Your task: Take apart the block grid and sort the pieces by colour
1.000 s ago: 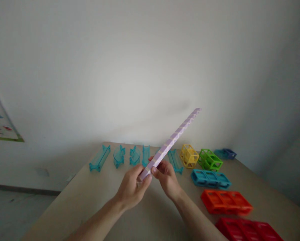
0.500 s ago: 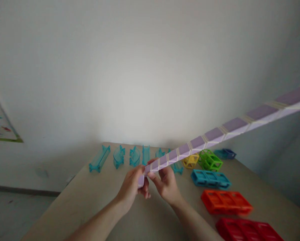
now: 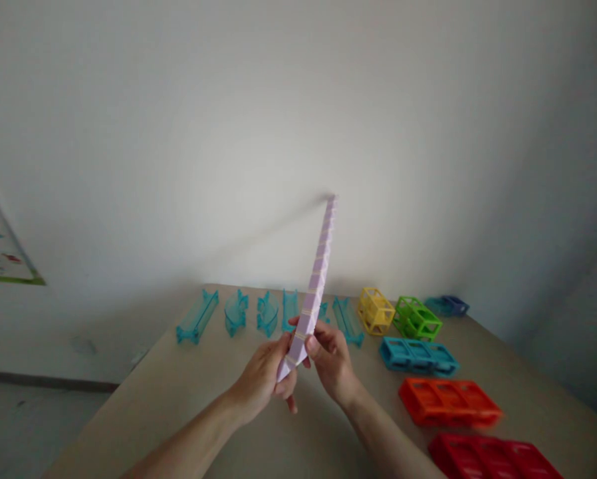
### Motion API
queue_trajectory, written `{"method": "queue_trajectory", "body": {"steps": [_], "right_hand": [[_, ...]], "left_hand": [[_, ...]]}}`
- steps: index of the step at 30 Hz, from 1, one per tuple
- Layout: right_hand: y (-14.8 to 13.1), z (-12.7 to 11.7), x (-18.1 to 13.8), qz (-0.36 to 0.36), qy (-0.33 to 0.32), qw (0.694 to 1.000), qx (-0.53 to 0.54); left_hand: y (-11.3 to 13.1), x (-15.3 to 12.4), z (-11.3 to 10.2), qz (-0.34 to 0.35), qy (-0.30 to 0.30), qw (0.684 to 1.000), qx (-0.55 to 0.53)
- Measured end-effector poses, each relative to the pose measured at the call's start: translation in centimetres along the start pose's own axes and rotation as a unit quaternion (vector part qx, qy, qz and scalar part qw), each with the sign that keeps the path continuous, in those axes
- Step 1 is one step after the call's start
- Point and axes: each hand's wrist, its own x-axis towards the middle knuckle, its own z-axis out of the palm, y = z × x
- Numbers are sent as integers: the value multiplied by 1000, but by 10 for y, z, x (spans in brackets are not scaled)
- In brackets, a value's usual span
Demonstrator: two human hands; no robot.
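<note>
A long, thin lilac stick (image 3: 319, 266) of many joined segments, with pale bands between them, slants up and away over the table. Around its near end, my left hand (image 3: 266, 372) is closed, thumb on top and fingers underneath. My right hand (image 3: 332, 362) grips the same stick from the right side, a little further up, its thumb against the edge. The far tip points toward the wall and casts a shadow there. Parts of the fingers beneath the stick are hidden.
Several translucent teal track pieces (image 3: 199, 317) line the table's back edge. To the right stand frame blocks: yellow (image 3: 375, 311), green (image 3: 417, 318), blue (image 3: 418, 356), orange (image 3: 451, 402) and red (image 3: 492, 458). A dark blue piece (image 3: 455, 306) lies at the far right corner. The wall (image 3: 258, 166) rises behind.
The stick has swung from pointing far right to pointing nearly straight ahead and up. Both hands keep hold of its near end and have turned slightly. The yellow block is now uncovered.
</note>
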Motion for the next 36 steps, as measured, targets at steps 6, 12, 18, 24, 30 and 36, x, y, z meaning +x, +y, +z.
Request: {"method": "queue_trajectory", "body": {"steps": [6,12,18,24,30,36], "right_hand": [[-2,-2,4,19,56,997,54],[1,-3,5,25,45,997,63],[1,4,4,-4,71,995,73],[-1,4,3,-14,77,997,24],[4,-10,4,-60,78,995,-1],[3,-8,4,-39,63,997,26]], "left_hand": [[-2,-2,-3,86,7,982,167],[1,-7,-5,187,114,904,367],[-8,-2,9,94,105,988,69],[1,1,10,5,104,987,-124],[8,0,3,-24,31,990,-133],[9,0,-10,-94,-56,987,-121]]}}
